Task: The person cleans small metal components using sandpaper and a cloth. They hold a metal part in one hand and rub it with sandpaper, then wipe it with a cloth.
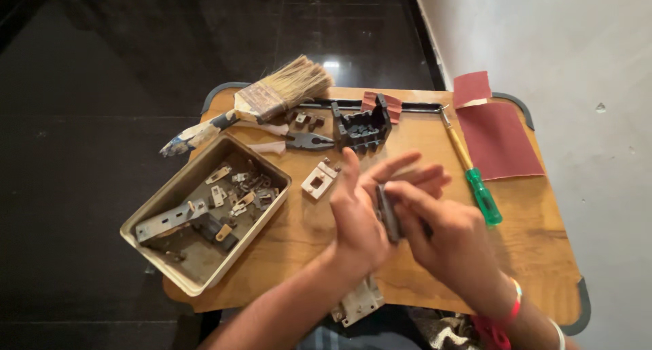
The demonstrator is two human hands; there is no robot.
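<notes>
**Dark metal piece held between both hands**

Wooden table (530, 255) held scattered parts. Both hands met at centre: left hand (360, 217) had fingers spread, palm backing a dark flat metal piece (388, 214); right hand (448, 238) pinched its edge. Tray (163, 255) of small metal bits at 9 o'clock. Brush (272, 99), pliers (299, 141), black housing (363, 127) at 12. Screwdriver (475, 180), red sandpaper (499, 139) at 2. Piece looked mid-handling; tray parts and housing lay untouched.

No pkgs, labels, signs or screens were in view anywhere on the surface (421, 268) or nr it.
</notes>
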